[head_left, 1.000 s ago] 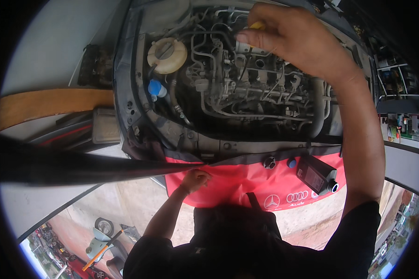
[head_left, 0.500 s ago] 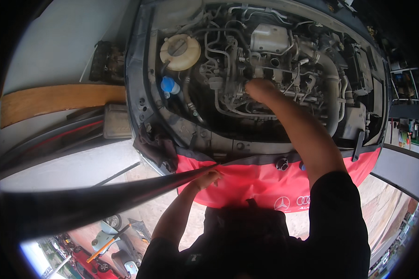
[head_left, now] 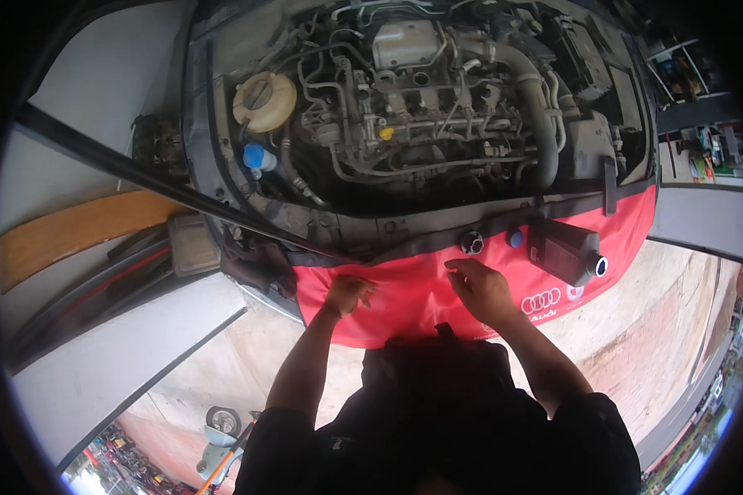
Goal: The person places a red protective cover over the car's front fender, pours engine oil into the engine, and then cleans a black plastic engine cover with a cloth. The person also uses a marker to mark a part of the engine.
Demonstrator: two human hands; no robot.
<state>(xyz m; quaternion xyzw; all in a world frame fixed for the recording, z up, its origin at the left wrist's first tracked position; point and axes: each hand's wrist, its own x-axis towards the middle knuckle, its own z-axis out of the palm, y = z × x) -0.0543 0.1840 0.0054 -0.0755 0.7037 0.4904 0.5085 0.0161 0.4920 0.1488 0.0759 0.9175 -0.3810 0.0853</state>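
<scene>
Head camera: both my hands are clear of the engine [head_left: 413,128], over the red cover [head_left: 404,289] that hangs along its near side. My right hand [head_left: 480,290] is relaxed, thumb apart from the fingers, nothing in its grasp, just below a round dark cap [head_left: 471,242]. My left hand [head_left: 349,295] has its fingers loosely bent, nothing visible in it, near the lower end of a long black bar [head_left: 182,195]. I can't tell whether either hand touches the cover. On the engine, left of its middle, the yellow piece [head_left: 385,133] appears seated in place, so I judge that part done. What looks unfinished lies on the cover: the black bottle [head_left: 563,247] is on its side, mouth uncapped, and a blue cap [head_left: 514,238] lies between it and the round dark cap. Farther up, a round opening [head_left: 422,79] shows on the engine, with nothing that I can see fitted over it.
</scene>
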